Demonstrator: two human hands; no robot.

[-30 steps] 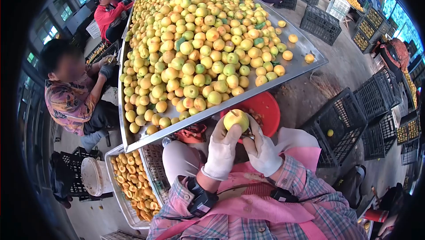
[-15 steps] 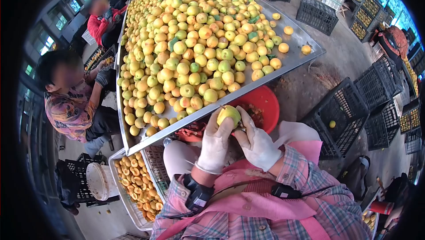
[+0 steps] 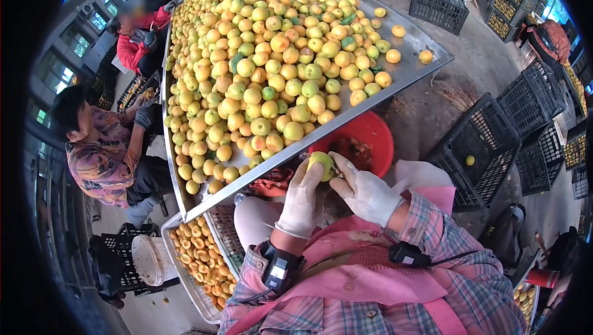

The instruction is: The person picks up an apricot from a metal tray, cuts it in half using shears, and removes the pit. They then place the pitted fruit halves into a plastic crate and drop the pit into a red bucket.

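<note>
Both my hands wear white gloves and meet in front of the metal table's near edge. A yellow-green apricot (image 3: 320, 163) is pinched in the thumb and fingers of my left hand (image 3: 301, 202). Against the fruit's right side, my right hand (image 3: 365, 194) closes its fingertips on a small thin metal tool (image 3: 334, 171), mostly hidden by the fingers. A red basin (image 3: 384, 143) with scraps in it stands below, just beyond my hands. Whole apricots (image 3: 265, 94) lie heaped on the metal table (image 3: 401, 66).
Left of my knees, a white crate (image 3: 213, 315) holds halved apricots (image 3: 201, 254). A white bucket (image 3: 148, 259) stands farther left. Black crates (image 3: 479, 149) are at the right, one with a single fruit inside. A co-worker (image 3: 102, 149) sits along the table's left side.
The view has shifted slightly. The apricot is turned in my left fingers, and my right fingertips have shifted a little along its side. The co-worker at left has lifted their head a little.
</note>
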